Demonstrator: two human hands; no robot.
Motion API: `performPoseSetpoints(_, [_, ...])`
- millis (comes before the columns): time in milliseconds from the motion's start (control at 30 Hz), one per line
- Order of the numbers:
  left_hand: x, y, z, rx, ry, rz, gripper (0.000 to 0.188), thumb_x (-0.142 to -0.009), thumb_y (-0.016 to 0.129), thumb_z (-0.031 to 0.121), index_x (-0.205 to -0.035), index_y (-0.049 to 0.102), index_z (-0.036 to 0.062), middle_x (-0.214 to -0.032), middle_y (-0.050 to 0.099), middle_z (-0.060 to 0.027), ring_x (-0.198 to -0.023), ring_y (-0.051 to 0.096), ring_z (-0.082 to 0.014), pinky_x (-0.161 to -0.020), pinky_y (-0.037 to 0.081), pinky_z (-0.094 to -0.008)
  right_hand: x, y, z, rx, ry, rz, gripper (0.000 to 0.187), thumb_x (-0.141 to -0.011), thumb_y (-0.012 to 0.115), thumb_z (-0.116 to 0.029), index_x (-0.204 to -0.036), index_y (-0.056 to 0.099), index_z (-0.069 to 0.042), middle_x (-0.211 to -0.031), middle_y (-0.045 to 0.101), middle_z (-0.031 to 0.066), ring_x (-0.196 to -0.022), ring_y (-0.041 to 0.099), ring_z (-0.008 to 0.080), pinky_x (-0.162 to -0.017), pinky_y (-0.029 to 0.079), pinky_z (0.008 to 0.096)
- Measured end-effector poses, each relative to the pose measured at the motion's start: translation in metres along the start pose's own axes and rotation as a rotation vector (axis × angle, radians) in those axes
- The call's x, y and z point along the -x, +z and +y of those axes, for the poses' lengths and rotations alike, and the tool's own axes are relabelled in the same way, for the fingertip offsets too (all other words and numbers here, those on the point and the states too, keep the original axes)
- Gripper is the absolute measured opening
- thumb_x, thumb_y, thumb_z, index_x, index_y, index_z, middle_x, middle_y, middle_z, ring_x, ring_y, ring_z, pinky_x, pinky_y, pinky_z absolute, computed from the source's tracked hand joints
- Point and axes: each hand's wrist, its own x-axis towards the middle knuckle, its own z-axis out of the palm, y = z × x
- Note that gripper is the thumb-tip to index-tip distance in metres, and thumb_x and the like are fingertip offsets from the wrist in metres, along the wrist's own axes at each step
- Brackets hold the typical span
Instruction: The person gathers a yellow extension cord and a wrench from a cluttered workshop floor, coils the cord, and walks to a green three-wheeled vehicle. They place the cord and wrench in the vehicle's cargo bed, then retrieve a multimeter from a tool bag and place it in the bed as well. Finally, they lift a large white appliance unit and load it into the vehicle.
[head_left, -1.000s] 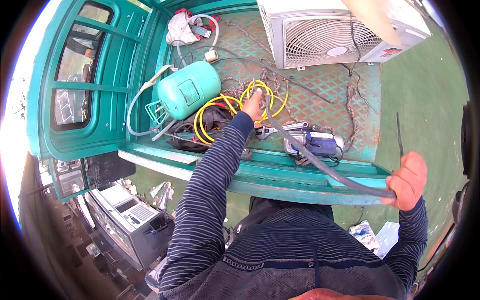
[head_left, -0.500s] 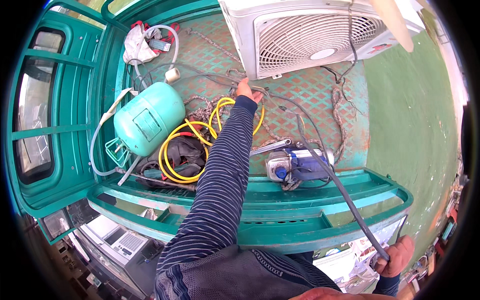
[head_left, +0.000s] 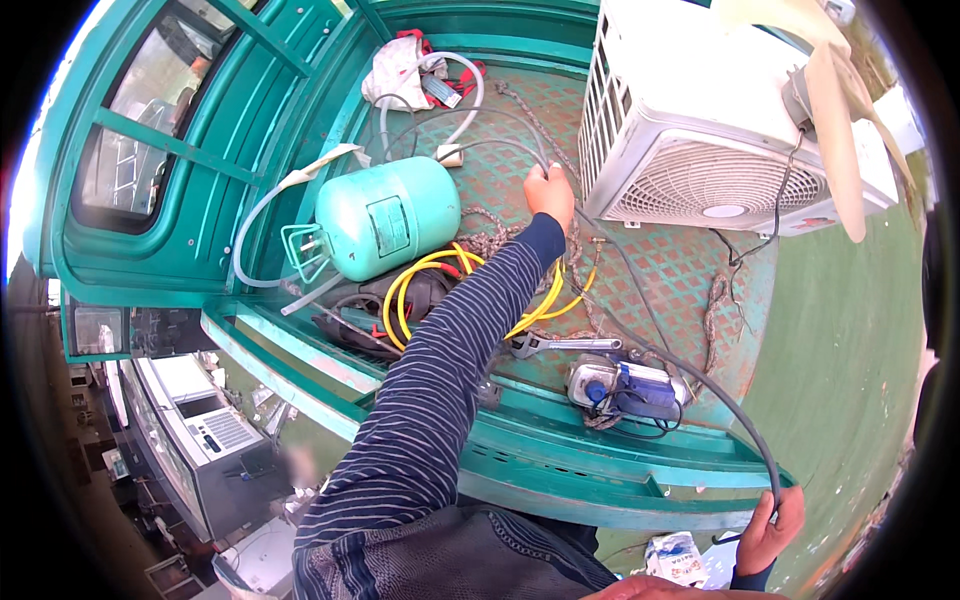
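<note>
Inside the cargo bed [head_left: 690, 265]: cylinder [head_left: 388, 222], cable [head_left: 700, 376].

L hand [head_left: 550, 194] now closed round dk cable [head_left: 738, 407].

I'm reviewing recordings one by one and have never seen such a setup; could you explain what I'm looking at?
There is no robot here: a person works with two bare hands. The view comes from a wide fisheye camera on their head, looking down, so straight edges bend near the rim.

The left grip is closed on dark cable above a teal cargo bed; the right grip holds dark cable near the bed's edge. Whether it is one piece, I cannot tell.

On the bed are a teal gas cylinder, yellow hose, an adjustable wrench, a blue-and-silver device and a white fan unit.
</note>
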Motion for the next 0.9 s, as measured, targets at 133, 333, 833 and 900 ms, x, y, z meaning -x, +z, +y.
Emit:
performPoseSetpoints(133, [0.036,-0.061,0.157,0.241,0.297,-0.156,0.019,-0.099,0.058,0.010,-0.113,0.062,-0.0015,-0.076,0.051,0.0023,-0.064,0.044,-0.0052,-0.055,0.038,-0.0255,-0.043,0.021,-0.027,-0.235,0.126,0.105,0.023,-0.097,0.063,-0.015,-0.081,0.053,-0.003,-0.066,0.043,0.0011,-0.061,0.038,0.0123,-0.056,0.031,0.0310])
performPoseSetpoints(333, [0.172,-0.130,0.312,-0.082,0.969,-0.572,0.038,-0.095,0.063,0.010,-0.130,0.058,-0.0025,-0.099,0.071,-0.0151,-0.077,0.068,-0.0245,-0.071,0.053,-0.0332,-0.127,0.027,-0.136,-0.638,0.004,0.144,0.026,-0.095,0.071,-0.023,-0.087,0.056,-0.003,-0.069,0.044,-0.0047,-0.062,0.036,0.0044,-0.054,0.029,0.0227])
performPoseSetpoints(833, [0.289,-0.215,0.313,-0.346,1.066,-1.085,0.041,-0.081,0.072,0.004,-0.122,0.065,0.0046,-0.108,0.061,-0.0154,-0.091,0.063,-0.0315,-0.075,0.053,-0.0385,-0.035,-0.123,-0.211,-0.766,0.091,0.219,0.020,-0.089,0.066,-0.022,-0.086,0.050,-0.009,-0.067,0.040,-0.0075,-0.059,0.035,0.0031,-0.054,0.028,0.0232])
performPoseSetpoints(900, [0.292,-0.232,0.296,-0.401,0.916,-1.052,0.036,-0.082,0.069,-0.002,-0.118,0.065,-0.0012,-0.108,0.062,-0.0173,-0.095,0.062,-0.0310,-0.083,0.051,-0.0380,0.001,-0.156,-0.173,-0.712,0.151,0.369,0.022,-0.090,0.066,-0.024,-0.082,0.051,-0.010,-0.066,0.040,-0.0076,-0.058,0.035,0.0029,-0.054,0.028,0.0230])
